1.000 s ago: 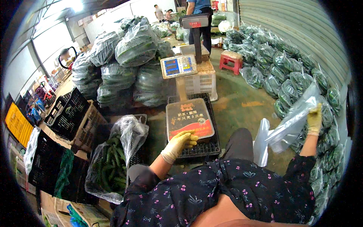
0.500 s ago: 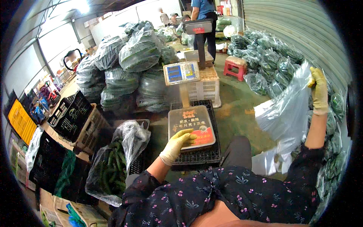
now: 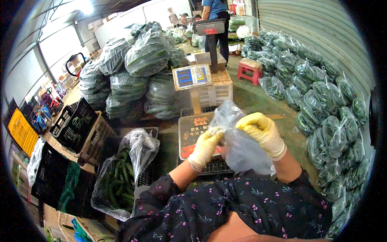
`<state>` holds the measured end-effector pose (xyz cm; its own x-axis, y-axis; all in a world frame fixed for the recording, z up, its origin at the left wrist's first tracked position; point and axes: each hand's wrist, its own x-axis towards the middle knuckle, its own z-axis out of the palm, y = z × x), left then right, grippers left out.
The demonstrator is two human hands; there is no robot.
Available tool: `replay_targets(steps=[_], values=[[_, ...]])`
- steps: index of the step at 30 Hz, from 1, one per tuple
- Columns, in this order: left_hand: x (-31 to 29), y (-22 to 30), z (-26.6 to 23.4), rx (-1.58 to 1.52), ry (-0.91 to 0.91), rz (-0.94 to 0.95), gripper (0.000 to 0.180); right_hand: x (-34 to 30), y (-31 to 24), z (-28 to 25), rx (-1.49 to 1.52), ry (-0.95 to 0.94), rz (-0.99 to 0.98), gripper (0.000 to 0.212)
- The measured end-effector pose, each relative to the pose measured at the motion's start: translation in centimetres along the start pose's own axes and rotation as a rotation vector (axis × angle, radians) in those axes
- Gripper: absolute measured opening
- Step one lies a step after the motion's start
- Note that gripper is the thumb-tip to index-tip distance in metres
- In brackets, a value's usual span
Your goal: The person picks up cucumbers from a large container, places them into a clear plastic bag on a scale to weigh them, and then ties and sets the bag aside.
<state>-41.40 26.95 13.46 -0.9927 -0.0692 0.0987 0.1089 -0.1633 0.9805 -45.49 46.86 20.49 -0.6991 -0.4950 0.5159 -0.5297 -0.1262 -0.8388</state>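
Observation:
In front of my body I hold a clear plastic bag (image 3: 246, 151) between both hands, over the platform scale (image 3: 192, 128). My left hand (image 3: 206, 148), in a pale yellow glove, is closed on the bag's upper left part. The right hand (image 3: 263, 135), gloved alike, pinches the bag from the other side with curled fingers. Flat and crumpled, the bag hangs down toward my lap and hides the right part of the scale's plate. A display panel (image 3: 192, 77) on a post stands behind the plate.
At my left, an open plastic bag of cucumbers (image 3: 119, 177) sits in a black crate. Bulging bags (image 3: 147, 60) are piled behind it. More filled bags (image 3: 318, 101) line the shutter on the right. A red stool (image 3: 249, 71) and a standing person (image 3: 217, 36) are farther back.
My right hand has brought the plastic bag from the far right to the middle, over the scale. My left hand has risen off the scale's plate and taken hold of the bag.

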Motion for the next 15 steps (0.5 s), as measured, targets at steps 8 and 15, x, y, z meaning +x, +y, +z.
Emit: replay_targets(steps=[8,15], values=[[0.9,2.0,-2.7,-0.204,0.141,0.111,0.025,-7.6,10.4,-6.8,-0.571,-0.273,0.36,0.055],[3.2,1.1,-9.7,-0.733,0.308,0.058,0.035,-11.3,9.4,-9.5,-0.295,-0.352,0.909,0.037]])
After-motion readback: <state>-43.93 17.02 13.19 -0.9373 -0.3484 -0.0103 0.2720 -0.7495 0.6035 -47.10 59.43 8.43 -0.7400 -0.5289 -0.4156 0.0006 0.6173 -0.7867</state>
